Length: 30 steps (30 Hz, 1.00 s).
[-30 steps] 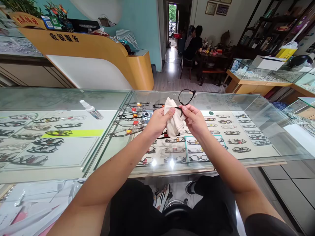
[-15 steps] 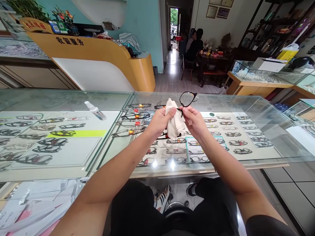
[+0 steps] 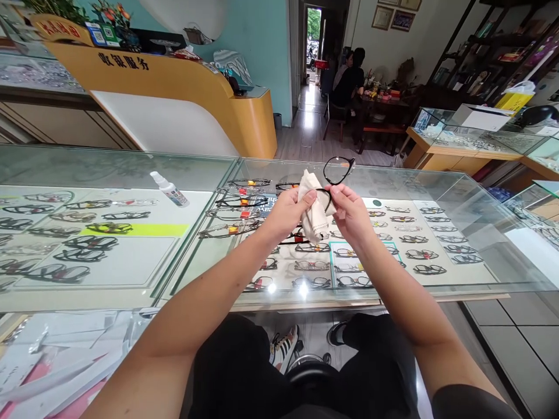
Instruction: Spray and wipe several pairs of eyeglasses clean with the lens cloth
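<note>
Above the glass counter I hold a pair of black-rimmed glasses [image 3: 337, 170] between my two hands. My left hand [image 3: 292, 214] pinches a cream cleaning cloth [image 3: 315, 224], which is folded over part of the glasses and hides it. My right hand [image 3: 350, 210] grips the frame with thumb and fingers, close to the cloth. One round lens rim sticks up above my right fingers, tilted away from me. A white spray bottle [image 3: 170, 190] stands on the counter to the left of my hands.
Rows of display glasses [image 3: 312, 266] lie inside the glass showcase [image 3: 428, 180] under my hands. Papers in plastic sleeves [image 3: 65, 361] lie at the lower left. Beyond is a yellow cashier desk [image 3: 248, 116]. Two people [image 3: 349, 78] sit at a far table.
The glasses have turned slightly in my hands, and the lens rim leans more to the right. The cloth has shifted a little around the frame. My view has moved slightly.
</note>
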Each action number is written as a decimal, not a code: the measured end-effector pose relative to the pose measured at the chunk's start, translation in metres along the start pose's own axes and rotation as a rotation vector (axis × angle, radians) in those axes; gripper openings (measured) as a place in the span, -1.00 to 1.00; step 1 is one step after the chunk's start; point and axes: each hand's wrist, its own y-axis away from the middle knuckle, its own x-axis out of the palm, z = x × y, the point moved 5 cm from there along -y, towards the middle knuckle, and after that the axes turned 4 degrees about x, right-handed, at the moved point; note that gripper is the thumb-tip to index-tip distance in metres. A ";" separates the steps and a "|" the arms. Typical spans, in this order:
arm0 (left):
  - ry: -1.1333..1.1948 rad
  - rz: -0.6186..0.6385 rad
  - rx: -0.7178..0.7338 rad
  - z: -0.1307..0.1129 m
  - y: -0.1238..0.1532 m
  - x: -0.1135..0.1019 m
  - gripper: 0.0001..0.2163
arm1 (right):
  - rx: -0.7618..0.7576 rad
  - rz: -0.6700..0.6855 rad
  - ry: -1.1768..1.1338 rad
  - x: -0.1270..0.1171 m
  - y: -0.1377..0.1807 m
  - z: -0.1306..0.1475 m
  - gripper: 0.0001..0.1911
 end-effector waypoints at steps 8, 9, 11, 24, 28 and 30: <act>-0.030 0.057 0.002 -0.010 -0.001 0.001 -0.37 | -0.001 -0.032 0.015 0.001 0.000 -0.003 -0.54; -0.028 0.033 0.014 -0.010 -0.001 0.001 -0.38 | 0.001 -0.027 0.006 0.002 0.000 -0.005 -0.53; -0.043 -0.019 0.046 -0.011 -0.001 0.001 -0.42 | -0.002 -0.022 0.007 0.004 0.002 -0.007 -0.54; -0.027 -0.164 0.061 -0.006 -0.008 -0.019 -0.38 | -0.164 -0.116 0.053 -0.021 -0.002 0.033 -0.62; -0.045 -0.149 0.039 -0.007 -0.008 -0.020 -0.38 | -0.218 -0.107 0.020 -0.034 -0.006 0.051 -0.61; -0.068 -0.073 0.003 -0.004 -0.004 -0.013 -0.38 | -0.221 -0.104 0.030 -0.037 -0.006 0.055 -0.60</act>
